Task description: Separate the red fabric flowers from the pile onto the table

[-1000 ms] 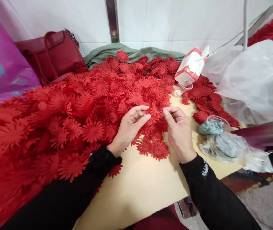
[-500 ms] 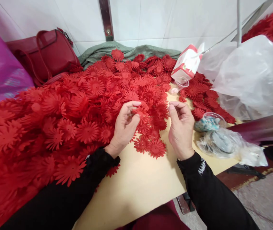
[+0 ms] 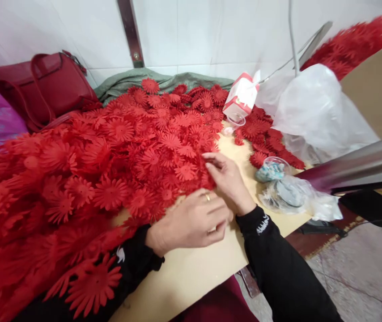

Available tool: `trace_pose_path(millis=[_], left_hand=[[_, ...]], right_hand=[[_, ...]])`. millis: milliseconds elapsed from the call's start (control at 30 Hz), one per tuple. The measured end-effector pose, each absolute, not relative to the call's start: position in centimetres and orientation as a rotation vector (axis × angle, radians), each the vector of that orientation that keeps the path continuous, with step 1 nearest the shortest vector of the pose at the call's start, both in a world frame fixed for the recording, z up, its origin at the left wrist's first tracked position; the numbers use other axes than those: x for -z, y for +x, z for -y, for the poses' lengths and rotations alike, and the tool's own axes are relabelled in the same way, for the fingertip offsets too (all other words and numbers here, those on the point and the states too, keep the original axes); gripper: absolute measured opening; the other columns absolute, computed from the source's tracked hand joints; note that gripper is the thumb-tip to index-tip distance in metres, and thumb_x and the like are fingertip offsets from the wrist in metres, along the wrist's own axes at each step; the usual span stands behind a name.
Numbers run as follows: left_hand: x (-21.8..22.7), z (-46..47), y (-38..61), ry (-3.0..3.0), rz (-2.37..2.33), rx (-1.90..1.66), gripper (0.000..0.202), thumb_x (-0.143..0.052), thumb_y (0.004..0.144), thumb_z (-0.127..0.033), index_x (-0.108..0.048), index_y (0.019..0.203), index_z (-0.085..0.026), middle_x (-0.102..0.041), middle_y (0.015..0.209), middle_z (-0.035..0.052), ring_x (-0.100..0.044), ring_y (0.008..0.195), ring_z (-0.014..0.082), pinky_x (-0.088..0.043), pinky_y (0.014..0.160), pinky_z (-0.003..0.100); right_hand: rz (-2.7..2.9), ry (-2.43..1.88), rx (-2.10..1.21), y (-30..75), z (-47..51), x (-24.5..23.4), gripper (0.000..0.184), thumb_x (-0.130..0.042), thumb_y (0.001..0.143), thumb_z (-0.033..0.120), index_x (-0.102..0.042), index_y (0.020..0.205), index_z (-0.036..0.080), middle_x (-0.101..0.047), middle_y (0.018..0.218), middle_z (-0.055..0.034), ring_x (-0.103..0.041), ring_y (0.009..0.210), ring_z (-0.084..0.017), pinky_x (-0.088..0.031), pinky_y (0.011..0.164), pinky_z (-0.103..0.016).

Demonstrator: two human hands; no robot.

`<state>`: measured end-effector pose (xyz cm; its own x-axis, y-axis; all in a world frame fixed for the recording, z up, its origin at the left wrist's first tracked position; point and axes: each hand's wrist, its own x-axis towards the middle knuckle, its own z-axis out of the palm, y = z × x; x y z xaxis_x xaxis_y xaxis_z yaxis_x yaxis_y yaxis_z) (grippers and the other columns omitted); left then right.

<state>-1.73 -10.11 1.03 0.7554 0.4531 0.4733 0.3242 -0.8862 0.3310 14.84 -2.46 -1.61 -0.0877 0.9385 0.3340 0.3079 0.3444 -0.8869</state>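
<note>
Red artificial flower pieces (image 3: 120, 129) with layered petals lie in a deep heap on the pale tabletop (image 3: 184, 277). My left hand (image 3: 196, 219), with a ring on one finger, is back-up over the table at the heap's near right edge. Its fingers curl in toward the thumb; what they hold, if anything, is hidden. Just beyond, my right hand (image 3: 226, 179) reaches to the heap's right edge. Its thumb and forefinger are a little apart beside the red petals, with no object visible between them. Some flower pieces (image 3: 95, 284) overlap my left sleeve.
At the back stand a red handbag (image 3: 57, 85) and a tilted red-and-white carton (image 3: 241, 96). On the right are a cup with blue-white bits (image 3: 273, 170), a bagged round container (image 3: 290, 197), a white plastic bag (image 3: 315, 103) and a shiny metal-like object (image 3: 362, 161).
My left hand has turned back-up and moved right and nearer me. My right hand has gone left to the heap's edge. The view has swung right.
</note>
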Motion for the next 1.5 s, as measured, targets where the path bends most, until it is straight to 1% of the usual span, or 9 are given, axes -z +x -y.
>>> trace_pose_path(millis=[100, 333, 500, 633, 800, 933, 1133, 1367, 1500], left_hand=[[-0.4, 10.2, -1.1, 2.773, -0.592, -0.482, 0.010, -0.056, 0.098, -0.023, -0.065, 0.103, -0.021, -0.071, 0.109, 0.0050, -0.064, 0.105, 0.0217, -0.047, 0.102, 0.039], [-0.1, 6.4, -2.0, 2.711, -0.950, -0.584, 0.033, -0.061, 0.099, -0.029, -0.063, 0.131, -0.024, -0.061, 0.145, 0.0088, -0.047, 0.141, 0.0289, -0.047, 0.112, 0.048], [0.4, 4.9, -2.6, 2.674, -1.252, -0.600, 0.050, -0.059, 0.099, -0.036, -0.052, 0.148, -0.029, -0.047, 0.161, 0.0095, -0.036, 0.149, 0.0361, -0.047, 0.112, 0.060], [0.8, 4.7, -2.8, 2.594, -1.433, -0.553, 0.051, -0.052, 0.101, -0.040, -0.050, 0.151, -0.028, -0.045, 0.162, 0.0110, -0.035, 0.150, 0.0381, -0.049, 0.109, 0.062], [0.7, 4.6, -2.8, 2.560, -1.424, -0.573, 0.051, -0.051, 0.102, -0.040, -0.050, 0.150, -0.024, -0.046, 0.161, 0.0123, -0.036, 0.150, 0.0374, -0.049, 0.111, 0.061], [0.9, 4.4, -2.8, 2.543, -1.399, -0.618, 0.050, -0.052, 0.101, -0.039, -0.050, 0.149, -0.022, -0.048, 0.160, 0.0117, -0.037, 0.150, 0.0363, -0.045, 0.116, 0.059], [1.5, 3.9, -2.8, 2.464, -1.512, -0.761, 0.050, -0.057, 0.096, -0.027, -0.049, 0.142, -0.011, -0.054, 0.150, 0.0197, -0.042, 0.147, 0.0362, -0.040, 0.121, 0.055], [1.7, 3.5, -2.7, 2.328, -1.790, -0.930, 0.042, -0.061, 0.094, -0.026, -0.054, 0.133, -0.016, -0.059, 0.133, 0.0199, -0.054, 0.133, 0.0389, -0.052, 0.105, 0.054], [0.9, 3.5, -2.8, 2.262, -1.815, -0.961, 0.053, -0.055, 0.096, -0.021, -0.048, 0.149, -0.022, -0.055, 0.133, 0.0172, -0.059, 0.125, 0.0347, -0.056, 0.100, 0.051]], right_hand=[[1.731, -1.029, -0.908, 13.9, 3.2, 0.8, 0.024, -0.059, 0.095, 0.026, -0.073, 0.114, 0.024, -0.076, 0.122, -0.0056, -0.070, 0.115, -0.019, -0.051, 0.107, -0.038], [1.554, -1.301, -0.436, 14.9, 0.8, 0.3, 0.022, -0.054, 0.098, 0.033, -0.072, 0.101, 0.020, -0.074, 0.104, -0.0079, -0.067, 0.096, -0.020, -0.054, 0.090, -0.035], [1.604, -1.867, 0.046, 16.9, -2.1, 0.9, 0.037, -0.049, 0.092, 0.018, -0.067, 0.123, 0.011, -0.058, 0.137, -0.0264, -0.050, 0.129, -0.038, -0.041, 0.106, -0.059], [1.524, -2.172, 0.188, 18.4, -3.2, 1.5, 0.045, -0.040, 0.090, 0.008, -0.064, 0.128, 0.005, -0.043, 0.152, -0.0345, -0.039, 0.140, -0.046, -0.034, 0.105, -0.068], [1.579, -2.211, 0.141, 18.1, -2.7, 1.0, 0.045, -0.035, 0.096, 0.013, -0.065, 0.130, 0.010, -0.055, 0.138, -0.0343, -0.053, 0.123, -0.044, -0.038, 0.096, -0.070], [1.799, -2.166, 0.026, 15.0, 0.0, 0.0, 0.041, -0.040, 0.098, 0.019, -0.067, 0.128, 0.013, -0.063, 0.127, -0.0290, -0.055, 0.117, -0.044, -0.042, 0.093, -0.067], [2.004, -1.605, -0.195, 12.2, 1.8, -1.3, 0.041, -0.046, 0.097, 0.019, -0.065, 0.133, 0.023, -0.061, 0.143, -0.0149, -0.059, 0.123, -0.032, -0.049, 0.103, -0.051], [1.831, -1.654, -0.034, 17.2, 0.1, -1.6, 0.037, -0.048, 0.091, 0.009, -0.070, 0.121, 0.014, -0.069, 0.124, -0.0190, -0.061, 0.121, -0.033, -0.045, 0.108, -0.050], [1.945, -1.672, -0.093, 17.1, 0.9, -0.5, 0.039, -0.052, 0.092, 0.013, -0.066, 0.128, 0.012, -0.068, 0.127, -0.0200, -0.060, 0.124, -0.034, -0.045, 0.110, -0.051]])
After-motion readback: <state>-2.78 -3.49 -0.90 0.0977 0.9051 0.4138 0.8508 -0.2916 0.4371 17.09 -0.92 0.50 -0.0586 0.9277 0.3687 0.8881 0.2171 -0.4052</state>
